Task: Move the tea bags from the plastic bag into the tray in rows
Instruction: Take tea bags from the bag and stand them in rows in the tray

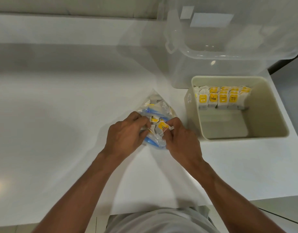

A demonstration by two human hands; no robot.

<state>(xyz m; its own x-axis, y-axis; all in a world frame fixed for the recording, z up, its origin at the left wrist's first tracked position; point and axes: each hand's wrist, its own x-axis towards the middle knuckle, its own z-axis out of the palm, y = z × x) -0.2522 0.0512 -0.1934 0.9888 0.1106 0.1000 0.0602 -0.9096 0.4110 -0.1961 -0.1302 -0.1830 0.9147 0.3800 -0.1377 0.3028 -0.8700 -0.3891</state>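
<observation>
at the bottom centre of the frame your two forearms run up to the plastic bag [155, 121], which lies on the white counter [61, 115] just above mid-frame. your left hand [126, 132] is curled round the bag's mouth and a bunch of loose bags, and your right hand [180, 137] pinches a yellow-tagged tea bag [162, 126] at the opening. so both hands are grasping, neither is free. the strings look tangled there, so i'd judge the step is pulling one bag clear: keep the left hand pinning the plastic down, draw the right one out slowly by the tag end, and shake off any string that snags a neighbour before lifting.

right of centre sits the tray [279, 115], well apart from the bag. its rows of tea bags [220, 98] stand upright against the far wall, yellow tags facing you, and the near part of the floor is bare. set the new one upright in front of the last row, tag forward, touching its neighbour so it doesn't tip.

at the upper right a clear lidded storage box [229, 39] stands just behind the tray.
</observation>
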